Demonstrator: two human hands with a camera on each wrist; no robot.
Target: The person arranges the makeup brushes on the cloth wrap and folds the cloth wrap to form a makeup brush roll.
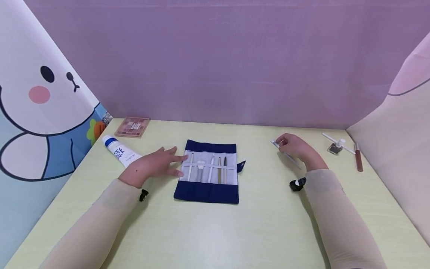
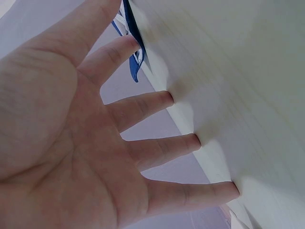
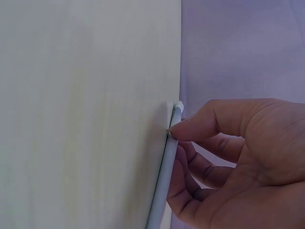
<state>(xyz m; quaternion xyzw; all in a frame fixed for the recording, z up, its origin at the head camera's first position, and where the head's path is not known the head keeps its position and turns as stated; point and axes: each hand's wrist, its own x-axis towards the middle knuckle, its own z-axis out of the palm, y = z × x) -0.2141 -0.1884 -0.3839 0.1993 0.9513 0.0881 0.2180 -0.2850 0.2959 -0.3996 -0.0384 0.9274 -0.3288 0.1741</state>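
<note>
A navy-edged brush roll (image 1: 206, 192) lies unfolded on the table, with several slim brush- or pen-like tools (image 1: 219, 170) under a strap across its pale lining. My left hand (image 1: 158, 164) is spread flat at its left side, thumb and index finger resting on that edge. The left wrist view shows the other fingertips (image 2: 198, 141) on the tabletop and the palm bare. Right of the roll, my right hand (image 1: 291, 145) pinches a slim pale pen-like stick (image 3: 164, 176) near its far end between thumb and fingers. The stick (image 1: 293, 160) lies along the tabletop or just above it; I cannot tell which.
A white tube (image 1: 119, 151) with a blue band lies partly behind my left hand. Beyond it is a pink makeup palette (image 1: 132, 127). At the right are a small dark bottle (image 1: 335, 148), a white stick (image 1: 349, 150) and a reddish-brown tube (image 1: 358, 160). Cloth hangs behind the table.
</note>
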